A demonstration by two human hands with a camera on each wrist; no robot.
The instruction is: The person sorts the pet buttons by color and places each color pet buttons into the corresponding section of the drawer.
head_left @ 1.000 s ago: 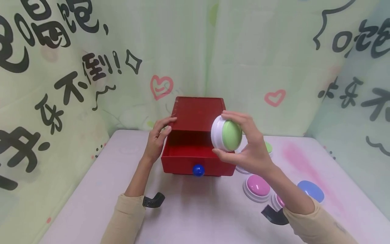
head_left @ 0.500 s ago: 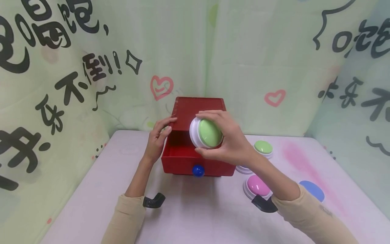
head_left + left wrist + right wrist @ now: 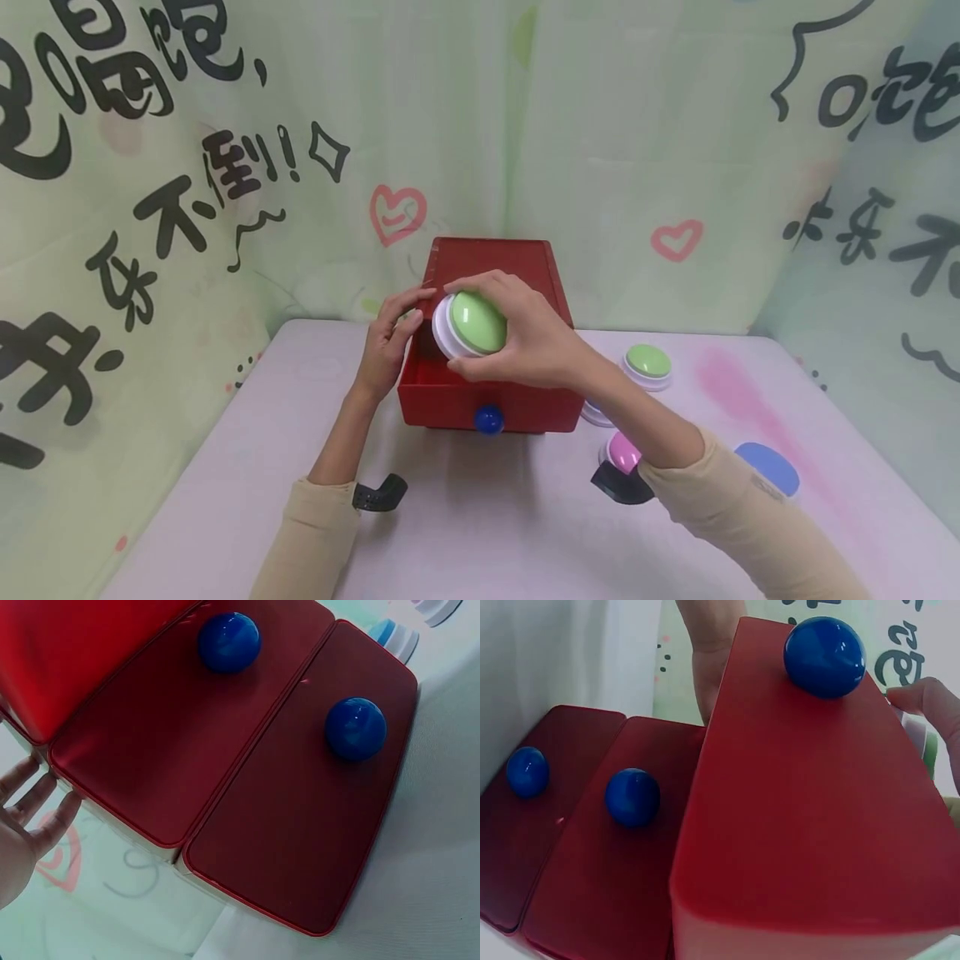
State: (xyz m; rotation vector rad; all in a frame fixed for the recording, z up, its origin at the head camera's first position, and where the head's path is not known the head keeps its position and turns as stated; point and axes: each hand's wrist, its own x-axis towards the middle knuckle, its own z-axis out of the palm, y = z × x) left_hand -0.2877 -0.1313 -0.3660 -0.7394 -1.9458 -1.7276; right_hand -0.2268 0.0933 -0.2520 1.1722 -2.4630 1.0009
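Observation:
A red drawer cabinet (image 3: pixel 495 254) stands at the back of the table, its top drawer (image 3: pixel 442 407) pulled out. My right hand (image 3: pixel 532 337) grips a green-domed white push button (image 3: pixel 477 322) by its rim, tilted on its side, over the open drawer. In the right wrist view the drawer front hides most of that hand; the thumb (image 3: pixel 930 705) and part of the button show. My left hand (image 3: pixel 386 342) rests its fingertips on the cabinet's left side, fingers extended. Two closed drawers with blue knobs (image 3: pixel 229 642) lie below in the left wrist view.
Right of the cabinet stand another green push button (image 3: pixel 648 361), a pink one (image 3: pixel 622 452) partly behind my right forearm, and a white-rimmed one (image 3: pixel 596 414) mostly hidden. A blue disc shape (image 3: pixel 768 468) shows farther right. Printed cloth (image 3: pixel 600 167) hangs behind the table.
My right hand has carried the green push button leftward, from the drawer's right side to over its left half. The left hand has stayed on the cabinet.

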